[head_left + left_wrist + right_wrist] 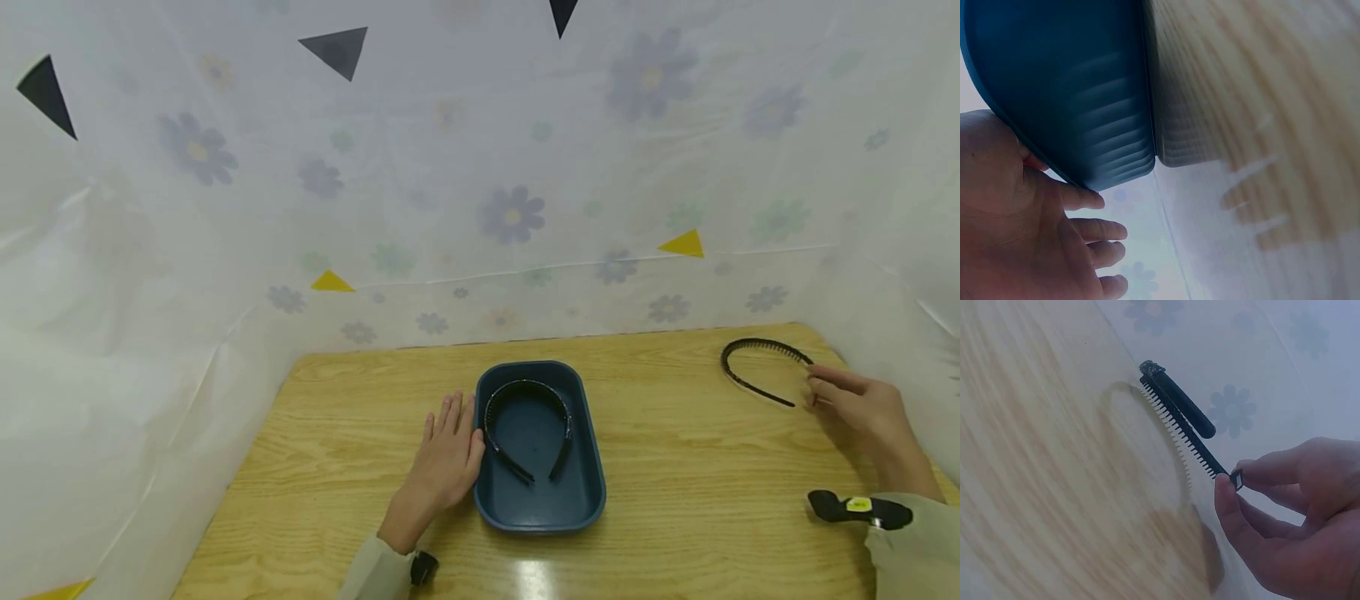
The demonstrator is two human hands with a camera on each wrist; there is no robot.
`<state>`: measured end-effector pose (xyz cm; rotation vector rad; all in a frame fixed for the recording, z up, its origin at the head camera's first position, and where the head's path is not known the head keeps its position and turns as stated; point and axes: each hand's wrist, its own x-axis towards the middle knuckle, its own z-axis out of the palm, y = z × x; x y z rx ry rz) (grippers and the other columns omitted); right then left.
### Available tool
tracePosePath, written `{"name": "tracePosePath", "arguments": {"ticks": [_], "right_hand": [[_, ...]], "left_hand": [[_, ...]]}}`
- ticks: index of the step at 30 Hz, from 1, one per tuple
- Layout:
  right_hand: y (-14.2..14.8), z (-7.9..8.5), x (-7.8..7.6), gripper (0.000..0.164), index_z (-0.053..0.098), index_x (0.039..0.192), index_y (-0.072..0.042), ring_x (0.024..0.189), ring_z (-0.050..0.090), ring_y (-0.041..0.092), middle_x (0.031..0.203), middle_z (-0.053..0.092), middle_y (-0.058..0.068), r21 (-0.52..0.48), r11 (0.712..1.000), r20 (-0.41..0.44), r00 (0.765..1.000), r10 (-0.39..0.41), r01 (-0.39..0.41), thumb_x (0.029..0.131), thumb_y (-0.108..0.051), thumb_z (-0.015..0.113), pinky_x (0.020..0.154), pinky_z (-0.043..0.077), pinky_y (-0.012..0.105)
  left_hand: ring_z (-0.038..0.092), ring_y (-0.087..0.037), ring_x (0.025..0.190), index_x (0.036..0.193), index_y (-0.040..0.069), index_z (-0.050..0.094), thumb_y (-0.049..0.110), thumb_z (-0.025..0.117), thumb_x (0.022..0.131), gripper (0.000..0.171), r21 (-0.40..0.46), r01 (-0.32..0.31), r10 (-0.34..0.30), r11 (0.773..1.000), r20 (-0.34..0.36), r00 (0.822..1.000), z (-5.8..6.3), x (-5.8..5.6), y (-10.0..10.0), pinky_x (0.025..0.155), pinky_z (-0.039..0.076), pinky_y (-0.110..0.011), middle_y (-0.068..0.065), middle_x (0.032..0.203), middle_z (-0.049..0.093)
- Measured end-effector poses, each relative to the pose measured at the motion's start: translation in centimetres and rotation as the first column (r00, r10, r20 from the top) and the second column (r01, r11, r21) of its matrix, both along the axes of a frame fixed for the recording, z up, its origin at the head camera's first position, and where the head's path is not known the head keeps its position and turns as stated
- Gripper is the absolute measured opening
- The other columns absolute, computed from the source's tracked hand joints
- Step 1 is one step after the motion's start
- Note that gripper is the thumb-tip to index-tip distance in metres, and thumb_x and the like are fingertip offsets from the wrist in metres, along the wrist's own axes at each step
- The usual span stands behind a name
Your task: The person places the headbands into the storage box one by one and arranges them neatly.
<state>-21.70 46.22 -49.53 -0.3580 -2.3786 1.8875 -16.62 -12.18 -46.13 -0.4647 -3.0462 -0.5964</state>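
Observation:
Between thumb and fingertips, my right hand pinches one end of a thin black toothed headband near the table's right side. The right wrist view shows the comb teeth along this headband and its reflection in the tabletop below. My left hand lies along the left side of a dark blue rectangular tray, fingers straight and touching its wall. Inside the tray rests another black headband, its two ends toward me. From the left wrist, the tray's ribbed side shows beside the fingers.
The wooden table is walled at the back and sides by a white flowered sheet. Yellow triangles and dark triangles mark the sheet. Dark wrist devices sit on both sleeves.

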Motion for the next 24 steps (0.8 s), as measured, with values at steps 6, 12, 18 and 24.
{"name": "tracePosePath", "arguments": {"ticks": [6, 12, 18, 24], "right_hand": [[-0.4, 0.1, 0.0, 0.033, 0.065, 0.132, -0.021, 0.078, 0.066, -0.002, 0.094, 0.067, -0.029, 0.032, 0.998, -0.007, 0.998, 0.056, -0.056, 0.1, -0.016, 0.069, 0.066, 0.058, 0.021], [-0.8, 0.3, -0.1, 0.051, 0.052, 0.148, -0.009, 0.082, 0.066, -0.001, 0.097, 0.067, -0.026, 0.055, 0.989, 0.007, 0.99, 0.139, -0.139, 0.101, -0.02, 0.068, 0.069, 0.058, 0.022], [-1.3, 0.5, -0.3, 0.022, 0.071, 0.109, -0.037, 0.077, 0.07, 0.01, 0.095, 0.07, -0.021, -0.028, 0.99, -0.007, 0.99, 0.14, -0.141, 0.102, -0.016, 0.066, 0.069, 0.06, 0.025], [-1.6, 0.4, -0.3, 0.042, 0.074, 0.108, -0.04, 0.081, 0.073, 0.007, 0.101, 0.072, -0.02, -0.137, 0.961, -0.071, 0.97, 0.233, -0.241, 0.099, 0.001, 0.065, 0.07, 0.06, 0.023]], "left_hand": [[0.012, -0.039, 0.156, 0.162, 0.001, 0.026, 0.03, 0.031, 0.112, 0.058, 0.004, 0.0, 0.0, 1.0, 0.001, 1.0, 0.0, 0.0, -0.1, 0.123, 0.011, -0.06, -0.023, 0.168, 0.017], [0.013, -0.039, 0.156, 0.162, 0.002, 0.026, 0.03, 0.031, 0.112, 0.058, 0.002, -0.002, 0.002, 1.0, -0.004, 1.0, -0.1, -0.1, -0.1, 0.123, 0.012, -0.06, -0.023, 0.168, 0.018], [0.012, -0.039, 0.156, 0.163, 0.002, 0.024, 0.031, 0.03, 0.112, 0.058, 0.001, 0.001, -0.001, 1.0, 0.0, 1.0, -0.1, 0.0, -0.2, 0.123, 0.011, -0.06, -0.023, 0.168, 0.017], [0.011, -0.039, 0.156, 0.163, 0.002, 0.024, 0.031, 0.029, 0.113, 0.058, 0.001, 0.004, -0.004, 1.0, 0.005, 1.0, -0.1, 0.0, -0.2, 0.123, 0.011, -0.06, -0.022, 0.168, 0.016]]}}
